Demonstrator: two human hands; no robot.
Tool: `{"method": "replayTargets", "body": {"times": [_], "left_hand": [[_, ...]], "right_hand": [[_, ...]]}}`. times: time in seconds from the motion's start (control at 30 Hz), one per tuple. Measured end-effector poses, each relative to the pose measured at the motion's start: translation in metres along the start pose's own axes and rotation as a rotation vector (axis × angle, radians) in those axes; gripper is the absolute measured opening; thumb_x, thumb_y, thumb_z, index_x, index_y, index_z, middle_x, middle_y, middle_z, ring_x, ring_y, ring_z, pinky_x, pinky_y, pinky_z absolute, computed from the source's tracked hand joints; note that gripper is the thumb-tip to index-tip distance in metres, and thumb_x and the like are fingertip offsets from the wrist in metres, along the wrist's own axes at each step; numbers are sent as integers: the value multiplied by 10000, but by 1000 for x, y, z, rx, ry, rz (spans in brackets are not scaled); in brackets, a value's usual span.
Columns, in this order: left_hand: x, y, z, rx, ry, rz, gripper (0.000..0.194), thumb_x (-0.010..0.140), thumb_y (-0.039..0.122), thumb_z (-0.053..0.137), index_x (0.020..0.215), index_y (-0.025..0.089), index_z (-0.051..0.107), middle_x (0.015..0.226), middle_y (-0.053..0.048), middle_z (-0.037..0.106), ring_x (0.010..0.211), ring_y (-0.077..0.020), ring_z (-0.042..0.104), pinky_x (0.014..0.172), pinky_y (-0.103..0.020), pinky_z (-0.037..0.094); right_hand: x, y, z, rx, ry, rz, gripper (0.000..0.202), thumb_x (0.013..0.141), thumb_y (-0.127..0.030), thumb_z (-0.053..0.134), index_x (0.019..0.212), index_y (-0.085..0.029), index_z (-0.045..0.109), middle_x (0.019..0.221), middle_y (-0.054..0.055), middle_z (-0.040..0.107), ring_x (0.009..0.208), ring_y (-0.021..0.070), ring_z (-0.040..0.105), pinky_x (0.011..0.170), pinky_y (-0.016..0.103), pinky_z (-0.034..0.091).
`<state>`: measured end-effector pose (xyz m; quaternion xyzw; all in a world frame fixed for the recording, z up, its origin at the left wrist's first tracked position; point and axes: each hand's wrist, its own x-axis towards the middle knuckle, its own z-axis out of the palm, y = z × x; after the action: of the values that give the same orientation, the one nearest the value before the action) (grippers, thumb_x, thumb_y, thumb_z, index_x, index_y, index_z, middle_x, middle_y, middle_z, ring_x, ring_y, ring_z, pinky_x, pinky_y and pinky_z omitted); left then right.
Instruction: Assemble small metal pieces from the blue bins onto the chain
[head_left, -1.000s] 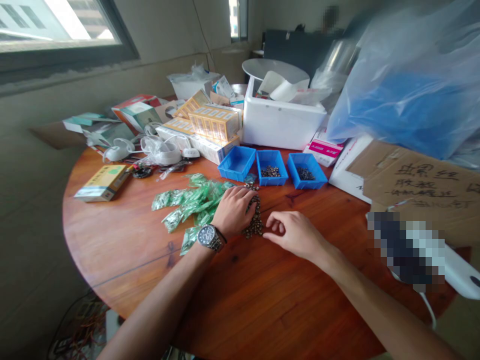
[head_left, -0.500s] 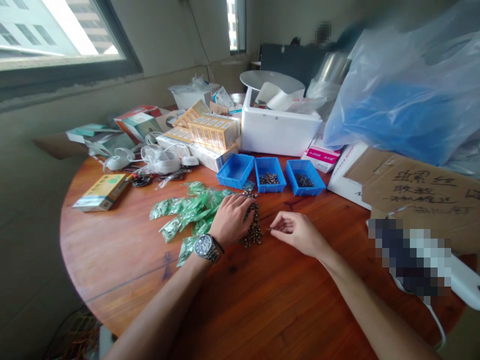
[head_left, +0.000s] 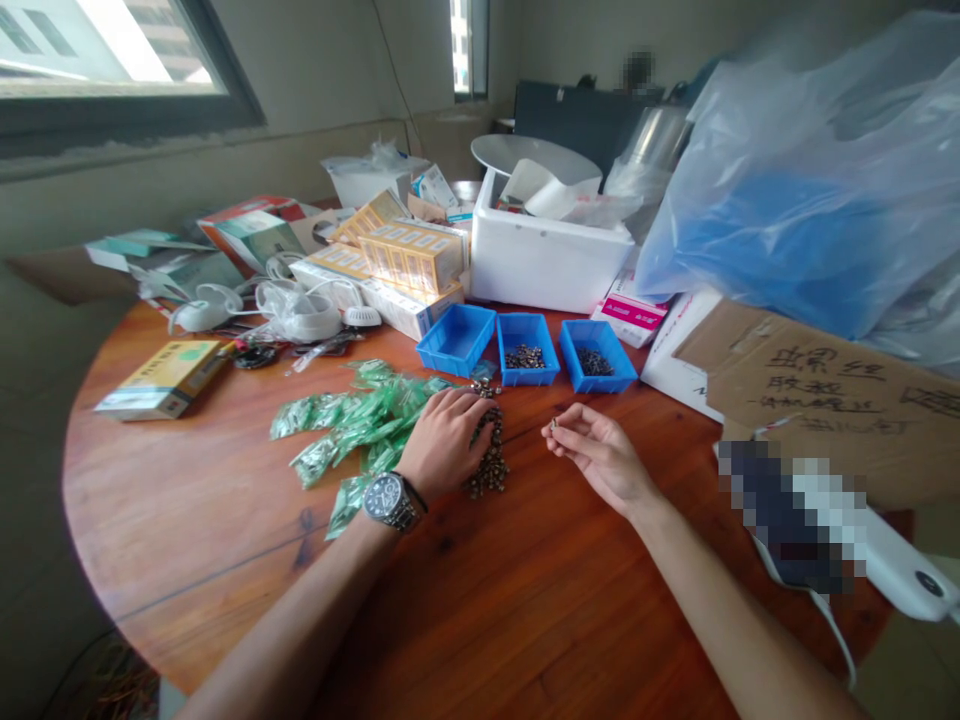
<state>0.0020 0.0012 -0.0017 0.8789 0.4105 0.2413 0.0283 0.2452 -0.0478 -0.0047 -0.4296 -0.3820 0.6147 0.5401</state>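
My left hand, with a watch on its wrist, rests over the left edge of a pile of small metal screws; what its fingertips hold, if anything, is hidden. Right of the pile, my right hand pinches a small screw between thumb and fingers, above the wooden table. Green plastic packets lie left of my left hand. Behind the pile stand three blue trays: the left one looks bare inside, while the middle and right ones hold small metal pieces.
Yellow boxes, a white foam box and white cabled devices fill the back. A yellow carton lies at left. Cardboard, a large plastic bag and a blurred-out device are at right.
My right hand has turned and lifted a little, and the piece in its pinch shows more clearly. The left hand stays by the pile. The whole view has shifted slightly.
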Motion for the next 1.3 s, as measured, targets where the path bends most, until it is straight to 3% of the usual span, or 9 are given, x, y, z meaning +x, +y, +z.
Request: {"method": "replayTargets", "body": {"times": [0.17,0.4,0.6,0.73,0.8,0.9,1.07,1.3], "left_hand": [[1,1,-1,5,-6,-2,242,1062,262,550,1241,196,700,1235,-102,759,1201,-295,682,1106,-517,511],[0,0,1,10,2,3,227,1048,259,572,1230,204,698,1212,-106,763,1187,-296,684,1080,-520,522],[0,-1,2,11,14,11,220,1051,258,567,1217,204,700,1223,-110,760,1206,-298,679,1080,-516,521],[0,-1,1,11,12,2,226,1048,253,561,1218,203,701,1219,-111,758,1197,-293,679,1084,-512,519],[0,0,1,20,11,1,230,1047,253,559,1221,198,699,1226,-115,754,1197,-296,675,1086,-507,516],[0,1,-1,28,0,1,231,1050,262,554,1209,187,705,1204,-115,757,1178,-300,673,1081,-503,513],[0,3,-1,23,-26,-3,241,1053,265,551,1222,190,707,1185,-109,758,1175,-299,668,1082,-499,503],[1,4,-1,21,-35,-12,258,1056,265,548,1237,185,714,1208,-107,759,1201,-300,662,1097,-498,493]], "right_hand": [[2,12,-1,-367,35,-164,336,767,-451,937,908,-199,764,838,52,772,750,177,707,722,304,594],[12,10,-2,-506,122,-298,372,822,-520,868,963,-191,764,904,102,793,842,242,757,805,376,641],[69,-29,2,-625,215,-477,297,805,-445,832,938,-192,752,868,95,788,798,251,761,780,393,634],[99,-42,5,-781,199,-451,261,770,-285,784,1006,-187,732,824,63,783,751,233,759,774,381,624],[93,-40,7,-859,199,-454,272,790,-259,755,1051,-191,722,808,48,774,698,213,737,739,363,612],[61,-29,12,-881,147,-475,189,874,-303,714,1031,-199,731,819,51,762,688,196,711,682,323,587],[8,-3,20,-924,-128,-317,98,921,-246,707,1004,-218,752,826,26,765,676,167,678,629,276,543],[-4,18,23,-1156,-219,-382,135,847,-132,798,931,-225,747,895,32,761,729,180,657,701,311,520]]}}
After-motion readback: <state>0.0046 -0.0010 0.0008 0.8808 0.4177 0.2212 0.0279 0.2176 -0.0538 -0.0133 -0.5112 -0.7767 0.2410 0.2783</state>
